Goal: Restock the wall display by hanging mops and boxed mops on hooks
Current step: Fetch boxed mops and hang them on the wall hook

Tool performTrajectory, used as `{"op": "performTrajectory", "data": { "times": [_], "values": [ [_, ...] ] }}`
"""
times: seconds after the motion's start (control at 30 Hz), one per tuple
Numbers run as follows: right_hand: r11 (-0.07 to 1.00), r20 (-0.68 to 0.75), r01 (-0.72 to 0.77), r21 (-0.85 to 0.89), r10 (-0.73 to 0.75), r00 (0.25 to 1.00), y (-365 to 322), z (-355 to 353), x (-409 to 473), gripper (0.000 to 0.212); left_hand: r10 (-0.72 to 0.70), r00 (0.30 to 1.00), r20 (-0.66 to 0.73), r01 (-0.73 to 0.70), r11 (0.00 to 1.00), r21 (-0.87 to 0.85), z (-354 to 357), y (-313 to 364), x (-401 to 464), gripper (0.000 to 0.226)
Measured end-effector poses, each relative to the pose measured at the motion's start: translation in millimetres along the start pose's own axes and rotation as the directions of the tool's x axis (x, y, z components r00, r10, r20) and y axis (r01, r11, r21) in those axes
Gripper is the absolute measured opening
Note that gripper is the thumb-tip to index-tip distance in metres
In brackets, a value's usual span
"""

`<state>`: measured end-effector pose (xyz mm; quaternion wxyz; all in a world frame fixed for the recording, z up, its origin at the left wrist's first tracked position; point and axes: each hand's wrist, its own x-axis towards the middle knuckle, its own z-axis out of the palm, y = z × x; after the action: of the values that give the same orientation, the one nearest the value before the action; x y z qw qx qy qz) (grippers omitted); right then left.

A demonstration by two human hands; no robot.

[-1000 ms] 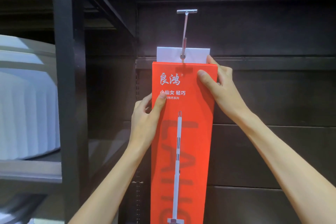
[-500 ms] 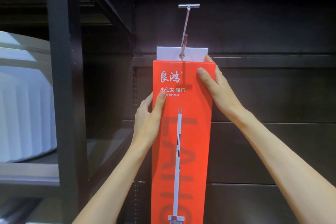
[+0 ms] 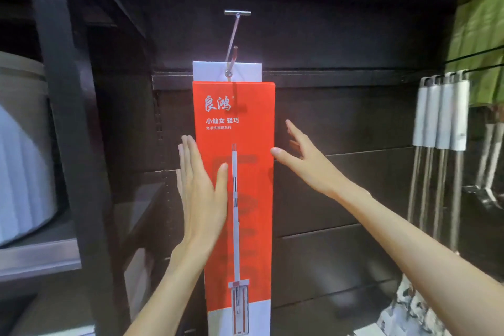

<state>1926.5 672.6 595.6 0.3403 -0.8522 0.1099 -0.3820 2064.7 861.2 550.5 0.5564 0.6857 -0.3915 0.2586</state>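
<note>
A: Head view, status on the boxed mop (image 3: pixel 234 199)?

B: Hanging. White header tab (image 3: pixel 227 71) is on the metal hook (image 3: pixel 231 43), hook tip through the eyelet. The hook's crossbar sits against the dark wall panel (image 3: pixel 341 123), upper middle. Box is upright, red face toward me, white strip along its bottom edge.

A: Hands?

B: Left hand (image 3: pixel 200 188) is flat and spread, fingers straight, at the box's left edge around mid-height. Thumb lies over the red face; can't tell if the palm actually presses on it. It grips nothing.

A: Right?

B: Right hand (image 3: pixel 302 157) is spread too, fingers fanned, just off the box's right edge. Thumb tip is at that edge; contact unclear. It grasps nothing.

A: Anything else on the wall?

B: Row of hanging mops (image 3: pixel 441 117) near the panel's right edge, white grips up top, metal poles below, on dark rails. Green fabric (image 3: pixel 482 35) above them in the top right corner. Left side: dark shelf post (image 3: pixel 71 128), with a white ribbed tub (image 3: pixel 21 161) on the shelf behind it.
</note>
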Motion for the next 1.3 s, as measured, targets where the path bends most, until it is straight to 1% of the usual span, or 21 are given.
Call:
{"op": "performTrajectory", "data": {
  "times": [0.07,0.13,0.27,0.4,0.5,0.67,0.77,0.8,0.87,0.93,0.97,1.03,1.1,1.13,1.17,1.2,1.27,1.3],
  "values": [
    [0.993,0.005,-0.057,-0.099,0.058,0.998,14,-12,-33,0.093,0.139,0.990,-0.013,-0.136,0.980,0.145,12,3,-33,0.082],
    [0.978,0.009,-0.115,-0.173,0.118,0.993,29,-25,-66,0.094,0.219,0.974,0.058,-0.227,0.947,0.227,30,7,-67,0.083],
    [0.879,-0.015,-0.196,-0.435,0.210,0.978,70,-49,-138,0.099,0.278,0.920,0.275,-0.334,0.924,0.186,76,17,-125,0.080],
    [0.712,0.013,-0.205,-0.672,0.289,0.957,111,-84,-218,0.100,0.305,0.824,0.478,-0.432,0.884,0.180,125,36,-181,0.067],
    [0.604,0.033,-0.226,-0.764,0.387,0.921,137,-119,-282,0.096,0.288,0.740,0.607,-0.466,0.871,0.155,162,64,-231,0.068],
    [0.516,0.028,-0.305,-0.800,0.540,0.841,175,-192,-399,0.096,0.274,0.596,0.755,-0.495,0.866,0.077,227,129,-334,0.072],
    [0.446,0.001,-0.370,-0.815,0.640,0.768,191,-238,-472,0.105,0.308,0.516,0.800,-0.500,0.866,-0.011,264,180,-402,0.069],
    [0.423,-0.012,-0.387,-0.819,0.662,0.749,196,-254,-497,0.105,0.319,0.488,0.812,-0.492,0.869,-0.045,274,198,-424,0.069],
    [0.376,-0.070,-0.452,-0.809,0.702,0.709,203,-285,-544,0.099,0.321,0.424,0.847,-0.457,0.883,-0.106,297,234,-462,0.073],
    [0.320,-0.136,-0.532,-0.784,0.748,0.650,207,-313,-589,0.097,0.333,0.364,0.870,-0.432,0.888,-0.159,317,268,-497,0.080],
    [0.286,-0.169,-0.571,-0.770,0.771,0.614,208,-327,-611,0.101,0.344,0.343,0.874,-0.431,0.884,-0.179,326,285,-512,0.087],
    [0.228,-0.219,-0.633,-0.740,0.808,0.547,210,-357,-651,0.117,0.373,0.297,0.879,-0.418,0.879,-0.231,344,321,-542,0.107],
    [0.176,-0.258,-0.674,-0.718,0.831,0.492,212,-388,-684,0.130,0.400,0.241,0.884,-0.406,0.869,-0.283,365,354,-564,0.119],
    [0.149,-0.282,-0.696,-0.702,0.840,0.464,214,-403,-697,0.129,0.410,0.211,0.887,-0.398,0.865,-0.305,376,369,-575,0.121],
    [0.125,-0.309,-0.720,-0.683,0.843,0.440,217,-418,-710,0.123,0.424,0.188,0.886,-0.387,0.861,-0.330,390,384,-584,0.122],
    [0.097,-0.338,-0.738,-0.668,0.843,0.418,223,-434,-720,0.113,0.446,0.175,0.878,-0.377,0.854,-0.359,406,398,-593,0.121],
    [0.046,-0.390,-0.753,-0.656,0.834,0.391,240,-463,-738,0.094,0.498,0.158,0.853,-0.354,0.834,-0.422,440,425,-610,0.111],
    [0.025,-0.415,-0.761,-0.648,0.826,0.380,250,-478,-747,0.090,0.512,0.138,0.848,-0.349,0.826,-0.442,458,438,-617,0.103]
  ]
}}
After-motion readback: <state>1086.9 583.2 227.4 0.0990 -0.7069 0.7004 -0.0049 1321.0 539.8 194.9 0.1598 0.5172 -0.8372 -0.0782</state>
